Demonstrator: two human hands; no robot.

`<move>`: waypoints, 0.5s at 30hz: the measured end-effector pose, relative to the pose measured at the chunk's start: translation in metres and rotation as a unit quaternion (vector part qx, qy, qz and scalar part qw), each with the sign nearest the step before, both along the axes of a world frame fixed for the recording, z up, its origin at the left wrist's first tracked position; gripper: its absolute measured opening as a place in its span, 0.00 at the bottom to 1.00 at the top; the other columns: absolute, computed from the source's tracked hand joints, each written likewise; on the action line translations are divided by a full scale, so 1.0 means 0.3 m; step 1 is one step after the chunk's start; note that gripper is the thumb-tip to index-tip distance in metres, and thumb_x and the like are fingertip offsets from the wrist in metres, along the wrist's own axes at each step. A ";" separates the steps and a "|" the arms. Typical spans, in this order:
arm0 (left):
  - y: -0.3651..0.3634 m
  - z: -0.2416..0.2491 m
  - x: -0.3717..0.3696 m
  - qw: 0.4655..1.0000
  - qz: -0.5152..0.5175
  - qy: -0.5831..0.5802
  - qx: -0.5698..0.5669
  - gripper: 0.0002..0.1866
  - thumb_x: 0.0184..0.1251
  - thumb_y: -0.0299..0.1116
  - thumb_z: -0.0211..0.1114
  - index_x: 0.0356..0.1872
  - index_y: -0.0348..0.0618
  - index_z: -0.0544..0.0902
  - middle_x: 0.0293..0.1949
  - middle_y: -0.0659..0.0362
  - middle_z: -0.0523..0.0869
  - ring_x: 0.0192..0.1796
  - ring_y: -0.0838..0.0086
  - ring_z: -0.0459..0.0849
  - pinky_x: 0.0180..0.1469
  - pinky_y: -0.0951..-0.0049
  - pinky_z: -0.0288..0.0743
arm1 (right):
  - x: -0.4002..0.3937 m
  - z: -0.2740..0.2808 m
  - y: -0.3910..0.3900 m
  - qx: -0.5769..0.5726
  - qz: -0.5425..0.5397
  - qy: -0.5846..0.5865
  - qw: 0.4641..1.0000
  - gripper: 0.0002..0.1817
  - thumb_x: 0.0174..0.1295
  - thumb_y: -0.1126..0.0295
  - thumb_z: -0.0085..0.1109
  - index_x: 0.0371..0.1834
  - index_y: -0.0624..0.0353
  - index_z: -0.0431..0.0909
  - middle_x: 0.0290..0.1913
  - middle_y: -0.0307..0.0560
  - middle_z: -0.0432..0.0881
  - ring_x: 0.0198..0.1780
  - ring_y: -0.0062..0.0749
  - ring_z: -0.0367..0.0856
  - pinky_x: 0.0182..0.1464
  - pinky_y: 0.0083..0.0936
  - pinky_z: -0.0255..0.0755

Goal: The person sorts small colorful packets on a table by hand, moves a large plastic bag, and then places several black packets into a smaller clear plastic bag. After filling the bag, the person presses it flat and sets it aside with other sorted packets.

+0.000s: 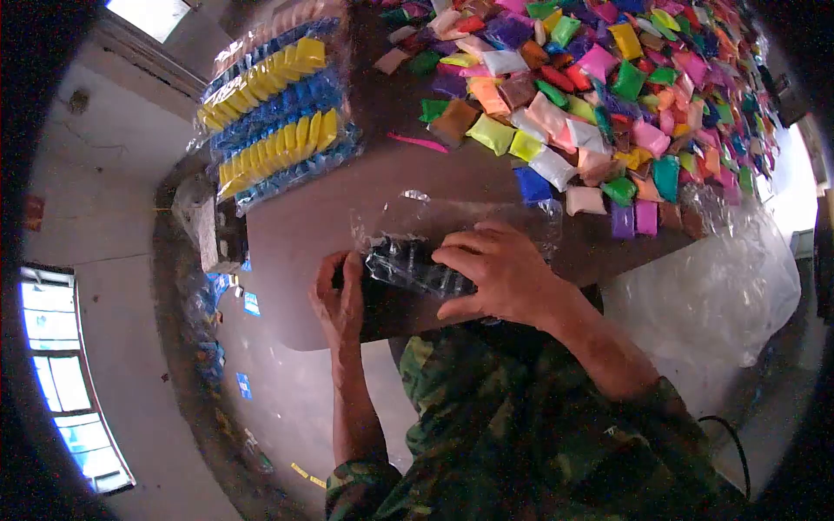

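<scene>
A clear plastic bag [521, 221] with several black packets [408, 265] inside lies near the table's front edge. My right hand [499, 273] rests over the right part of the black packets, its fingers spread and bent. At the bag's left end is my left hand [339, 291], thumb and fingertips pressed together; what they pinch, if anything, is too small to make out.
Many small colourful packets [595, 65] cover the table's back right. Rows of yellow and blue packets [278, 156] stand at the back left. A pink strip [419, 141] lies on the brown table [295, 234]. A large clear bag [712, 286] hangs at the right.
</scene>
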State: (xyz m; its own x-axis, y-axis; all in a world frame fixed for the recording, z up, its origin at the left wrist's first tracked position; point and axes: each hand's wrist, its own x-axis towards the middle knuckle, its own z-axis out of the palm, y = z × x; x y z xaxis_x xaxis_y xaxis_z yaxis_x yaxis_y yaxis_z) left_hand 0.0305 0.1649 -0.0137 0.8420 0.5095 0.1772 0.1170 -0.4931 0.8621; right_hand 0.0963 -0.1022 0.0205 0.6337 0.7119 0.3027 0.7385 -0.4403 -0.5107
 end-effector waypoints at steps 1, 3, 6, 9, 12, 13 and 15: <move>-0.004 0.002 -0.003 1.000 -0.001 0.001 0.008 0.13 0.74 0.39 0.68 0.44 0.37 0.88 0.35 0.54 0.89 0.41 0.70 0.84 0.48 0.67 0.77 | -0.002 0.010 -0.006 -0.022 0.001 0.006 1.000 0.43 0.48 0.38 0.76 0.64 0.54 0.80 0.61 0.48 0.82 0.63 0.47 0.80 0.74 0.47 0.63; -0.002 -0.008 -0.004 1.000 0.003 0.002 -0.001 0.13 0.75 0.39 0.67 0.44 0.36 0.88 0.35 0.54 0.89 0.40 0.70 0.84 0.48 0.67 0.77 | -0.007 0.050 -0.014 -0.067 0.003 0.019 0.998 0.46 0.47 0.37 0.76 0.67 0.54 0.78 0.65 0.49 0.79 0.66 0.47 0.77 0.76 0.48 0.59; 0.004 -0.019 -0.002 1.000 0.003 0.000 -0.009 0.13 0.75 0.38 0.67 0.43 0.36 0.88 0.35 0.55 0.89 0.40 0.70 0.84 0.47 0.68 0.77 | -0.019 0.069 -0.008 -0.045 -0.036 -0.060 0.997 0.53 0.44 0.34 0.76 0.72 0.55 0.74 0.73 0.52 0.72 0.72 0.48 0.72 0.78 0.49 0.56; -0.006 0.004 -0.002 1.000 0.004 0.015 -0.015 0.13 0.75 0.38 0.68 0.43 0.36 0.88 0.35 0.55 0.89 0.40 0.70 0.84 0.46 0.68 0.76 | -0.006 0.100 0.019 -0.043 -0.039 -0.028 0.998 0.58 0.43 0.33 0.76 0.76 0.56 0.70 0.77 0.53 0.66 0.76 0.49 0.67 0.78 0.49 0.57; -0.003 0.001 0.001 1.000 -0.006 0.003 -0.016 0.13 0.75 0.38 0.68 0.44 0.36 0.88 0.35 0.55 0.89 0.40 0.71 0.84 0.46 0.69 0.76 | 0.034 0.081 0.064 -0.016 0.015 0.003 1.000 0.56 0.45 0.35 0.76 0.75 0.57 0.70 0.75 0.53 0.69 0.75 0.49 0.69 0.77 0.49 0.58; 0.003 -0.003 0.001 1.000 -0.010 -0.007 -0.015 0.13 0.75 0.38 0.68 0.44 0.36 0.88 0.35 0.55 0.89 0.40 0.72 0.84 0.46 0.69 0.77 | 0.035 0.069 0.069 -0.030 0.028 0.007 0.999 0.55 0.46 0.35 0.76 0.74 0.57 0.71 0.74 0.52 0.70 0.74 0.48 0.70 0.77 0.49 0.58; 0.006 -0.001 -0.003 1.000 -0.001 -0.001 0.004 0.13 0.74 0.38 0.69 0.44 0.36 0.88 0.35 0.55 0.89 0.39 0.72 0.84 0.46 0.69 0.77 | 0.036 0.039 0.076 -0.060 0.056 0.016 0.997 0.53 0.47 0.37 0.76 0.73 0.56 0.72 0.73 0.51 0.73 0.73 0.48 0.72 0.77 0.48 0.59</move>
State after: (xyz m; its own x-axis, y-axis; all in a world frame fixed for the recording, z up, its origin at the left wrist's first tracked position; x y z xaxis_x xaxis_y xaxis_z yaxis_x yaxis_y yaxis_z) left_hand 0.0297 0.1666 -0.0140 0.8427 0.5060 0.1840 0.1133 -0.5009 0.8581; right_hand 0.1072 -0.0795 0.0321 0.5556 0.8087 0.1933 0.7713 -0.4143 -0.4832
